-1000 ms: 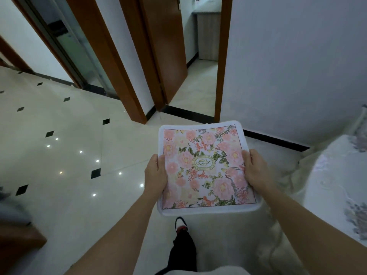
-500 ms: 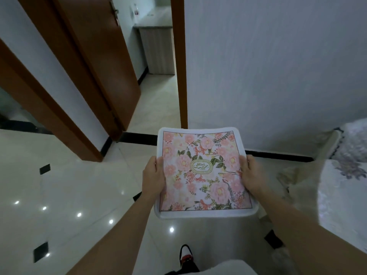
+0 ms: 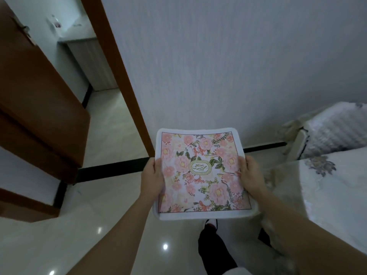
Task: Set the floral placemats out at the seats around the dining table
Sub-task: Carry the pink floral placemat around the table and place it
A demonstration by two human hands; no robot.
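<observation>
You are holding the floral placemats flat, left hand and right hand pinching opposite edges, for laying on the desk at three o'clock.

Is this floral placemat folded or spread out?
Spread out: the floral placemat shows its whole printed face, left hand and right hand gripping opposite side edges.

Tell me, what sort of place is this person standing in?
Probably a home, in a hallway: a glossy tiled floor, a brown wooden door open onto a side room, and an embroidered cloth over furniture at the right. The floral placemat fits that.
</observation>
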